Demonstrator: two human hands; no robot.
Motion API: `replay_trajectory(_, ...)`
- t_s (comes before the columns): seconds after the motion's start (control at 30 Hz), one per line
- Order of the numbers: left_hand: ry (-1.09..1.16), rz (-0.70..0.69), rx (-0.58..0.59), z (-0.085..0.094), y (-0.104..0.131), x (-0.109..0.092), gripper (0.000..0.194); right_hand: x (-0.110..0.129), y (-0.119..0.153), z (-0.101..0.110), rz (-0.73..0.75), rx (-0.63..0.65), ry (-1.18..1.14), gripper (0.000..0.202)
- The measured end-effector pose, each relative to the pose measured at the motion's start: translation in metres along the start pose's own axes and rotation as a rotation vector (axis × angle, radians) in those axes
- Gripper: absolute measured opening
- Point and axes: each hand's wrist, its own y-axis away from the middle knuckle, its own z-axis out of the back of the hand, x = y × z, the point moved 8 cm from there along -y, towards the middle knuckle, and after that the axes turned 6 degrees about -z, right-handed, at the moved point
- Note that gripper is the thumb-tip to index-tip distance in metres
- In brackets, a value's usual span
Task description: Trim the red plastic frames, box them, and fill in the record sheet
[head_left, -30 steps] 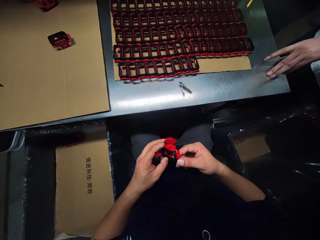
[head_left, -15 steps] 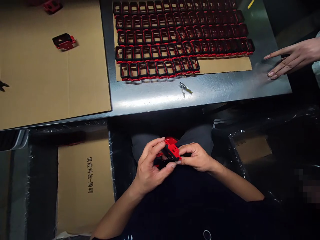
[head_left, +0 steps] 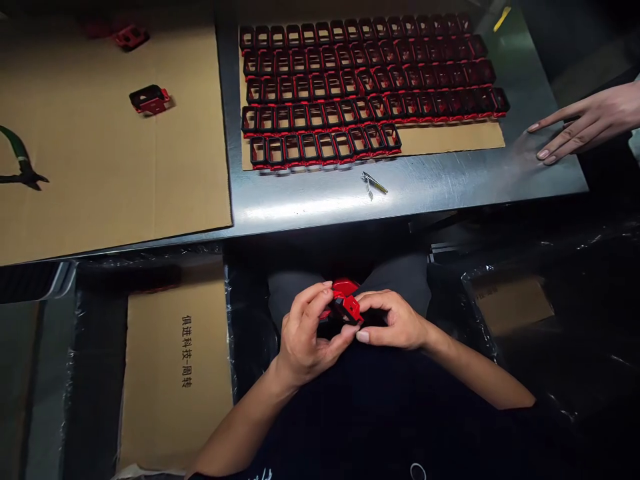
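Above my lap, my left hand [head_left: 310, 330] grips a small red and black frame part [head_left: 349, 308] between its thumb and fingers. My right hand [head_left: 395, 320] holds the same part at its right side, with fingertips against its edge. Behind it, another red piece [head_left: 345, 287] shows over my lap. On the metal table, several rows of red and black frames [head_left: 325, 145] stand on a cardboard sheet [head_left: 450, 139]. A single frame [head_left: 150, 100] lies on the large cardboard at the left, with a red part [head_left: 132, 37] further back.
Green-handled pliers [head_left: 30, 177] lie on the left cardboard [head_left: 190, 167]. A small metal tool [head_left: 375, 183] rests near the table's front edge. Another person's hand [head_left: 585, 127] reaches over the table's right end. Lined boxes with cardboard [head_left: 170, 373] stand below, left and right.
The view has shifted, so the table things appear lower and further right, and more of the pliers shows. The held part has turned slightly between my hands, and my right thumb has moved lower.
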Motion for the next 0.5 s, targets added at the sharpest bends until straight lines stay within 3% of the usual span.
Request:
replay_trajectory(0.2, 0.007, -0.083, 0.009, 0.0, 0.002, -0.006, 0.065, -0.023, 0.002, 0.002, -0.223, -0.048, -0.2, 0.034)
replay_trajectory(0.37, 0.032, -0.125, -0.028, 0.004, 0.0, -0.009, 0.081, -0.033, 0.001, -0.006, -0.311, 0.066, -0.521, 0.04)
replay_trajectory(0.5, 0.051, -0.133, -0.032, 0.004, -0.002, -0.01, 0.076, -0.044, 0.003, -0.014, -0.413, 0.128, -0.722, 0.047)
